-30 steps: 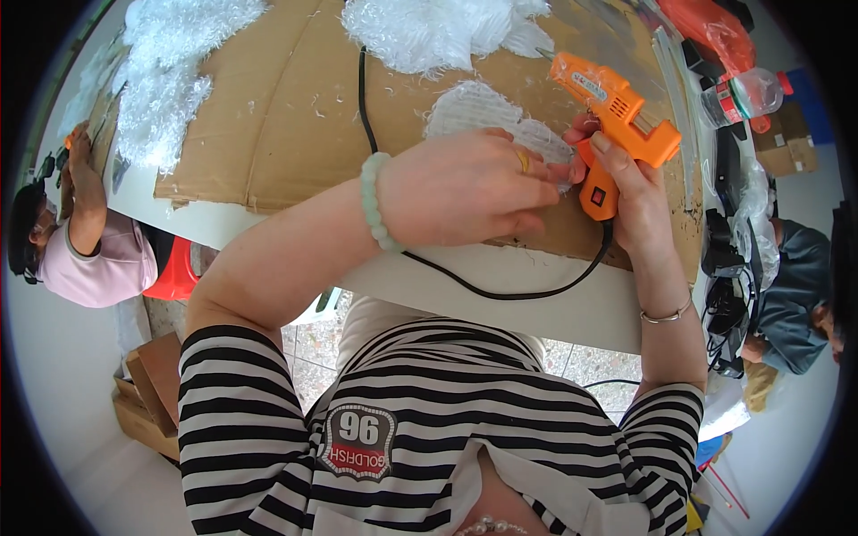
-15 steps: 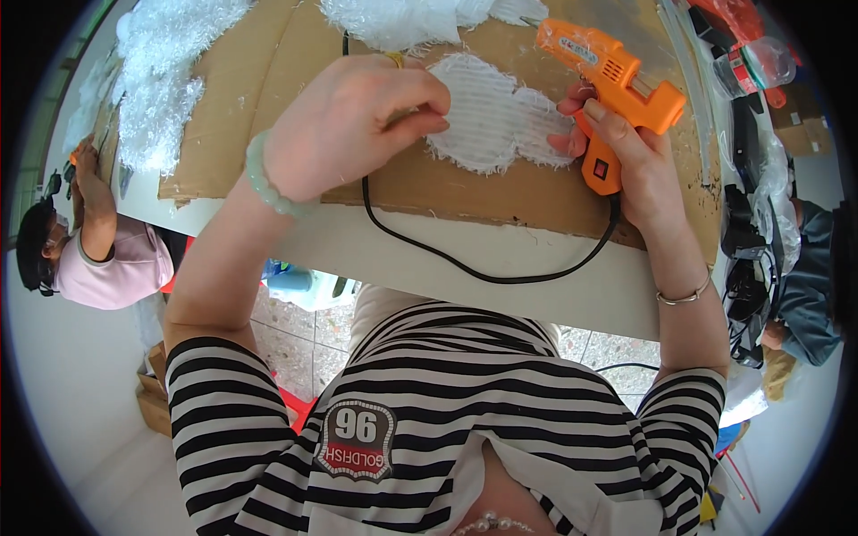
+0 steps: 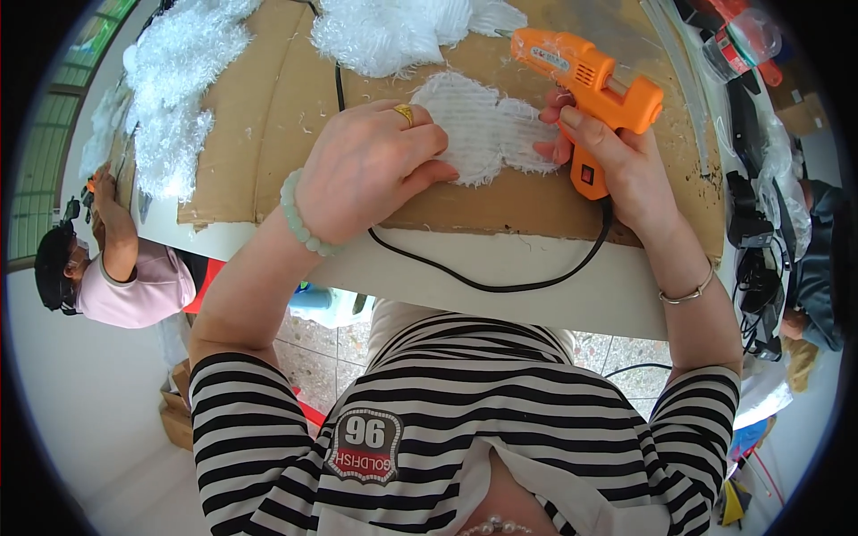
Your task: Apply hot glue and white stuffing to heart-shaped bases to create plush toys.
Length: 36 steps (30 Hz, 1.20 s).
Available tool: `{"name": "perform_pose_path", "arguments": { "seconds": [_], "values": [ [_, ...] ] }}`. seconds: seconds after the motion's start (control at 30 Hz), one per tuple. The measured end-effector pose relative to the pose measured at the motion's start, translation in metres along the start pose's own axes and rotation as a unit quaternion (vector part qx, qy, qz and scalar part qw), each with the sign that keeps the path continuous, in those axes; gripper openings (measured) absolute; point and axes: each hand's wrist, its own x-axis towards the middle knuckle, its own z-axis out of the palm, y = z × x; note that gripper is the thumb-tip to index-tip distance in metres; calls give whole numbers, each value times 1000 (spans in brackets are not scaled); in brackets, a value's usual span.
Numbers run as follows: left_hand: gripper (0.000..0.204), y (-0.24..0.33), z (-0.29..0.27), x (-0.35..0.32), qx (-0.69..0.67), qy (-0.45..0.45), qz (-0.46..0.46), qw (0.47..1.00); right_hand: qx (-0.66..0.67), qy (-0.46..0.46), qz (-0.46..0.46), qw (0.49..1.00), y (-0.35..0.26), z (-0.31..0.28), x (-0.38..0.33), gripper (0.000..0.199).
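My right hand (image 3: pixel 627 165) is wrapped round the handle of an orange hot glue gun (image 3: pixel 590 79), whose nozzle points to the far left. The fingertips of that hand also touch the right edge of a white, ribbed fabric piece (image 3: pixel 483 129) with frayed edges, lying flat on cardboard. At its left edge is my left hand (image 3: pixel 371 165), fingers curled against the thumb; whatever is between them is hidden. A black cord (image 3: pixel 500 288) runs from the gun's handle, loops along the table's near edge and passes under my left hand.
A cardboard sheet (image 3: pixel 237 170) covers much of the white table (image 3: pixel 429 272). Fluffy white tinsel-like material (image 3: pixel 183 80) lies at the left, with more white fabric (image 3: pixel 380 36) at the back. A clear plastic jar (image 3: pixel 751 45) stands far right. Another person (image 3: pixel 134 277) works at the left.
My left hand has lowered and come to the fabric's left edge. The glue gun has shifted slightly left and nearer in my right hand. The whole view has moved a little.
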Motion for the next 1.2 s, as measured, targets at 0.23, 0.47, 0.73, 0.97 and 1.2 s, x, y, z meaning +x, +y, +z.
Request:
{"name": "perform_pose_path", "arguments": {
  "seconds": [0.23,0.47,0.73,0.97,1.2],
  "values": [
    [17,3,0,0,17,5,-2,1000,12,-6,-4,1000,-1,0,1,29],
    [16,6,1,-2,41,16,-10,999,14,-16,-4,1000,1,-1,1,29],
    [13,6,-1,-1,45,7,-4,999,16,-14,7,1000,1,-1,2,28],
    [20,17,-1,18,44,56,65,995,14,-12,2,1000,0,-1,2,28],
    [28,30,19,22,14,-12,108,994,29,-6,-34,999,-11,-3,-2,28]
  ]
}}
